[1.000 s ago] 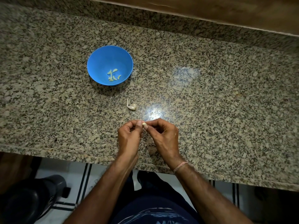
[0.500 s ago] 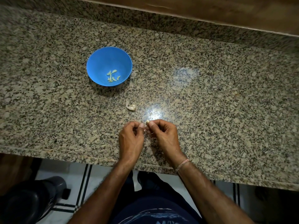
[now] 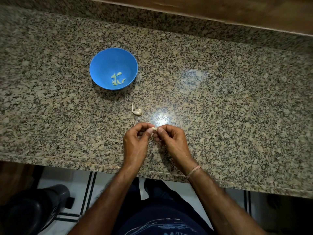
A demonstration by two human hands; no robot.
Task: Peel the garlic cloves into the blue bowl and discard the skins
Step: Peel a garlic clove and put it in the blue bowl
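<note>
both hands are meeting just below the centre of the frame, over the granite counter [image 3: 220, 102]. the left hand [image 3: 135, 144] is pinching one end of a small pale garlic clove [image 3: 153, 128] between thumb and forefinger, and the right hand [image 3: 173, 141] is pinching the other end, with the remaining fingers of both curling inward. the clove's long axis is running left to right across the frame, bridging the two pinches. the blue bowl [image 3: 101, 65] is sitting well apart, up and to the left, holding a few peeled cloves [image 3: 117, 78]. the left hand is lying nearer the bowl, so a drop would likely be travelling up-left. a pale garlic scrap [image 3: 136, 111] is lying between the bowl and the hands.
</note>
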